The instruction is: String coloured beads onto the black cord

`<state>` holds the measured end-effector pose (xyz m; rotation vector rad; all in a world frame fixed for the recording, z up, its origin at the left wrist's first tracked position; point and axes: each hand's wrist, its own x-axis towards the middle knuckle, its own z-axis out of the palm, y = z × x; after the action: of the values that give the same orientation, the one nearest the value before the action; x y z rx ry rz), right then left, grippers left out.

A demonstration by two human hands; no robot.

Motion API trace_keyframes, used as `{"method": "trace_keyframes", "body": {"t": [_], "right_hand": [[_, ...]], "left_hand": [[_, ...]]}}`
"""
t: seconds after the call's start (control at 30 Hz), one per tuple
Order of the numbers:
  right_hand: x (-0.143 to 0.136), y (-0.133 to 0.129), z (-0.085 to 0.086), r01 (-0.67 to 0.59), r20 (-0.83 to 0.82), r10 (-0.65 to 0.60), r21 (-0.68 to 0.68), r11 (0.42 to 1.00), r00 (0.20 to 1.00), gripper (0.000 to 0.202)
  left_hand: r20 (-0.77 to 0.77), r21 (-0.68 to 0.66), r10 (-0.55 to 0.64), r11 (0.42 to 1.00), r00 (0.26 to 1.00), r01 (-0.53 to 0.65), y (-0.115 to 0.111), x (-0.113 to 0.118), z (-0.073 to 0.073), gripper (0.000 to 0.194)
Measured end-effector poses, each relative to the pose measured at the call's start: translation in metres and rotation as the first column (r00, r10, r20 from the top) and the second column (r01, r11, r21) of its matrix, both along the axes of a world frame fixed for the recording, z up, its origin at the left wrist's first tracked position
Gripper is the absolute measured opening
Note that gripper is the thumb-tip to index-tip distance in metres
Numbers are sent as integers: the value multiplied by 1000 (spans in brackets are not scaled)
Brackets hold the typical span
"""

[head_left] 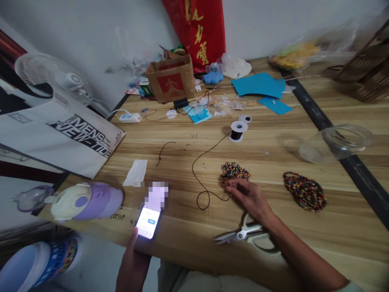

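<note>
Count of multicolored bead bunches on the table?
2. One bunch is just beyond the right hand's fingertips; the looped bunch is farther right. The hand may hide loose beads.

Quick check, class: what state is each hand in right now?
Left hand: thumb on the phone's lower corner; fingers hidden, so its grip cannot be told.
Right hand: fingertips closed together beside the bead pile; anything pinched is too small to tell.
</note>
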<state>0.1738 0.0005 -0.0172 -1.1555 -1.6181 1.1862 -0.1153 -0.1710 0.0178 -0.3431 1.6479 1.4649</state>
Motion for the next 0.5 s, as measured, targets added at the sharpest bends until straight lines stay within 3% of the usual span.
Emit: {"method": "trace_keyframes", "body": {"t": [0.23, 0.33, 0.43, 0.5], "right_hand": [[2, 1, 4, -41, 50, 36, 92, 995, 998, 29], [2, 0, 4, -46, 65, 41, 77, 996, 997, 29], [2, -1, 3, -45, 78, 40, 64, 997, 996, 30], [2, -1, 3, -25, 91, 18, 84, 996, 996, 30]], "left_hand": [[-262, -51, 79, 994, 962, -96, -16, -8, -2, 33], [-434, -116, 56, 986, 899, -117, -31, -18, -8, 38], [-604, -134, 138, 954, 785, -270, -43, -28, -10, 37], [-603, -96, 159, 958, 782, -269, -44, -31, -6, 39]]}}
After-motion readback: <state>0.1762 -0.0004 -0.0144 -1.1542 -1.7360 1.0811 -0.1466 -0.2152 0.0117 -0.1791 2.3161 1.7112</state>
